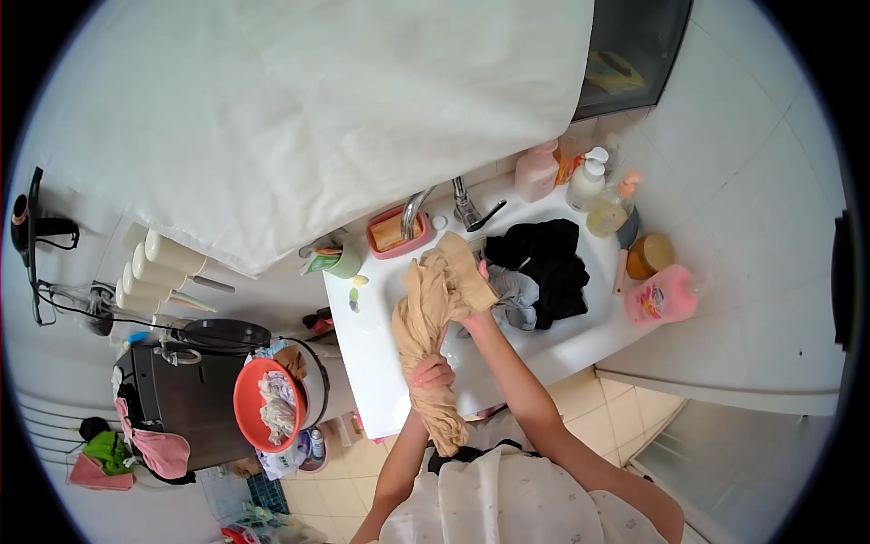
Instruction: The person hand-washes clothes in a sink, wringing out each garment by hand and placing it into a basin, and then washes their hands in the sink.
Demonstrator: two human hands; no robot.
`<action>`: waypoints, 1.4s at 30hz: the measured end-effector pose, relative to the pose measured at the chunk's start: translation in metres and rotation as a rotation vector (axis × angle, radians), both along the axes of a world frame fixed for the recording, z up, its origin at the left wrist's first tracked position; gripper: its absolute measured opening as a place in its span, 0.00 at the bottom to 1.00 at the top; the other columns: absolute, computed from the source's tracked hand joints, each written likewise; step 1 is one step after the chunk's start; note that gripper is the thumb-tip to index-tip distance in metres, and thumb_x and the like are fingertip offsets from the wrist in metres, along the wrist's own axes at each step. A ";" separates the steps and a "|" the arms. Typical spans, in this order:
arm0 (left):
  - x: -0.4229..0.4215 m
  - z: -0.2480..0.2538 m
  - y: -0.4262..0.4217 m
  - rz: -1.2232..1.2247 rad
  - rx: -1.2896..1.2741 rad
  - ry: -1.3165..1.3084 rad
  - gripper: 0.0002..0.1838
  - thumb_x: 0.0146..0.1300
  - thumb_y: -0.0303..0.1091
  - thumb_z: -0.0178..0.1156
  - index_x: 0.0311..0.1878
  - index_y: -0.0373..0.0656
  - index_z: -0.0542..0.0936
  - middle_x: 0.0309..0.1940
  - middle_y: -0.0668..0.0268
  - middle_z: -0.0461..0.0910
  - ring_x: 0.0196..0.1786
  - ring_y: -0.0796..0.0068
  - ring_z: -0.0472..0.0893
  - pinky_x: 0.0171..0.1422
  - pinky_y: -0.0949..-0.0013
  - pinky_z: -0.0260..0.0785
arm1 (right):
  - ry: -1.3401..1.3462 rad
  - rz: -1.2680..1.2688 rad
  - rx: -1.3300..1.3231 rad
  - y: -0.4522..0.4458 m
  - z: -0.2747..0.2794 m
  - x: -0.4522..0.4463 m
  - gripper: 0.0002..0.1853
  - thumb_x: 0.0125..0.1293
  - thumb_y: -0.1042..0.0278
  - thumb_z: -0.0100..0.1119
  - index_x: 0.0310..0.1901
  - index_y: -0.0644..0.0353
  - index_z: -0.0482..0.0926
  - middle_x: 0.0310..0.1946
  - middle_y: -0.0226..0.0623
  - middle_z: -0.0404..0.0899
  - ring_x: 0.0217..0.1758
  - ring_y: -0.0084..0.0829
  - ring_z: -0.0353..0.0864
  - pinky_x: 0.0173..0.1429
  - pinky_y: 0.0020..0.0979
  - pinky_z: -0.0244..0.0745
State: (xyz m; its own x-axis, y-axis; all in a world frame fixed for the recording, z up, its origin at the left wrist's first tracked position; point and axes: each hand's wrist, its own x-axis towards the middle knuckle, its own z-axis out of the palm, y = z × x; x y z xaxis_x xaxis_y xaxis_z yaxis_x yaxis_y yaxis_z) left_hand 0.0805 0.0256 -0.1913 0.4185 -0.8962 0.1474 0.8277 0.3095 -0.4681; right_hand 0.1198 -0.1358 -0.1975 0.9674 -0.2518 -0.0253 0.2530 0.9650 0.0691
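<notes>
A tan garment (426,304), bunched lengthwise, is held up over the white sink (381,358). My left hand (432,372) is closed around its lower part, and the loose end hangs toward my body. Near the upper end, my right hand (478,313) grips the garment; the cloth hides most of its fingers. To the right in the basin lie a black garment (548,263) and a grey cloth (517,301), close to my right hand. The chrome faucet (466,204) stands just behind the tan cloth.
A soap dish (399,232) and a green cup (343,261) sit on the sink's left rim. Several bottles, including a pink bottle (662,296), line the right side. A red basin (269,405) with clothes stands left, before a dark washing machine (195,390).
</notes>
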 end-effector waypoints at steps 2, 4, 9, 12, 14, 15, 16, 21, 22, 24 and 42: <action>0.013 -0.004 0.004 -0.031 0.095 -0.094 0.28 0.55 0.26 0.45 0.60 0.37 0.52 0.14 0.66 0.69 0.14 0.78 0.70 0.20 0.78 0.65 | -0.063 0.024 0.006 -0.005 -0.002 0.006 0.33 0.56 0.39 0.38 0.54 0.60 0.63 0.52 0.40 0.66 0.53 0.38 0.66 0.58 0.40 0.58; 0.032 0.003 0.004 -0.167 0.213 -0.251 0.26 0.55 0.28 0.46 0.59 0.37 0.54 0.14 0.65 0.69 0.14 0.77 0.70 0.20 0.77 0.65 | -0.123 0.047 0.007 -0.008 -0.013 0.013 0.31 0.57 0.41 0.39 0.52 0.61 0.64 0.50 0.40 0.68 0.51 0.39 0.68 0.56 0.41 0.60; 0.049 0.030 0.030 -0.580 0.288 -0.454 0.23 0.56 0.31 0.46 0.56 0.38 0.60 0.15 0.65 0.69 0.14 0.76 0.70 0.19 0.75 0.66 | 0.042 0.176 -0.115 -0.005 -0.026 0.019 0.25 0.55 0.48 0.47 0.39 0.66 0.73 0.36 0.38 0.77 0.37 0.35 0.76 0.43 0.35 0.70; 0.045 0.033 0.041 -0.659 1.148 -0.709 0.19 0.55 0.35 0.48 0.49 0.35 0.66 0.17 0.62 0.71 0.16 0.70 0.72 0.20 0.71 0.67 | 0.842 -0.038 -1.103 0.004 -0.024 0.027 0.22 0.52 0.52 0.51 0.27 0.68 0.76 0.25 0.40 0.78 0.30 0.34 0.77 0.37 0.33 0.70; 0.047 0.015 0.041 -0.668 1.223 -0.992 0.14 0.55 0.34 0.49 0.42 0.37 0.67 0.18 0.62 0.72 0.18 0.72 0.73 0.22 0.71 0.67 | 0.908 -0.132 -1.426 0.007 -0.026 0.027 0.21 0.49 0.53 0.53 0.21 0.69 0.75 0.19 0.44 0.76 0.26 0.38 0.77 0.33 0.34 0.68; 0.047 0.011 0.038 -0.667 1.289 -1.276 0.09 0.54 0.34 0.49 0.35 0.40 0.68 0.19 0.62 0.72 0.20 0.73 0.73 0.25 0.71 0.68 | 0.940 -0.183 -1.618 0.012 -0.010 0.019 0.20 0.49 0.52 0.53 0.23 0.67 0.76 0.21 0.47 0.75 0.27 0.40 0.76 0.34 0.33 0.69; 0.045 0.008 0.035 -0.660 1.287 -1.278 0.09 0.54 0.34 0.49 0.35 0.40 0.68 0.19 0.62 0.72 0.20 0.73 0.73 0.25 0.71 0.68 | 0.968 -0.237 -1.810 0.016 0.002 0.014 0.20 0.48 0.52 0.52 0.24 0.66 0.76 0.22 0.49 0.75 0.28 0.42 0.76 0.34 0.33 0.69; 0.032 -0.026 0.016 -0.063 1.350 -2.403 0.18 0.55 0.37 0.45 0.47 0.37 0.67 0.40 0.58 0.72 0.41 0.63 0.72 0.46 0.66 0.61 | 0.820 0.005 -2.396 0.021 -0.011 0.008 0.15 0.51 0.60 0.48 0.25 0.65 0.78 0.23 0.50 0.75 0.30 0.45 0.76 0.36 0.38 0.70; 0.028 -0.023 0.010 -0.106 1.407 -2.689 0.22 0.57 0.39 0.41 0.52 0.36 0.65 0.48 0.57 0.70 0.51 0.61 0.69 0.56 0.65 0.54 | 0.861 0.120 -2.418 0.023 -0.014 0.007 0.13 0.51 0.63 0.49 0.25 0.64 0.78 0.24 0.47 0.76 0.30 0.43 0.77 0.36 0.37 0.71; 0.031 -0.066 0.012 -0.429 1.478 -2.574 0.23 0.56 0.40 0.42 0.52 0.37 0.65 0.48 0.58 0.70 0.53 0.60 0.67 0.57 0.66 0.54 | 0.903 0.235 -2.440 0.028 -0.021 0.004 0.10 0.50 0.66 0.49 0.26 0.62 0.79 0.25 0.43 0.77 0.30 0.41 0.77 0.36 0.36 0.71; 0.024 0.020 0.071 -0.370 0.608 -0.614 0.25 0.60 0.51 0.35 0.43 0.37 0.66 0.16 0.60 0.66 0.15 0.72 0.67 0.22 0.72 0.63 | 0.534 0.307 -0.983 -0.013 -0.035 -0.028 0.25 0.57 0.50 0.49 0.52 0.56 0.64 0.51 0.39 0.65 0.55 0.32 0.64 0.58 0.32 0.58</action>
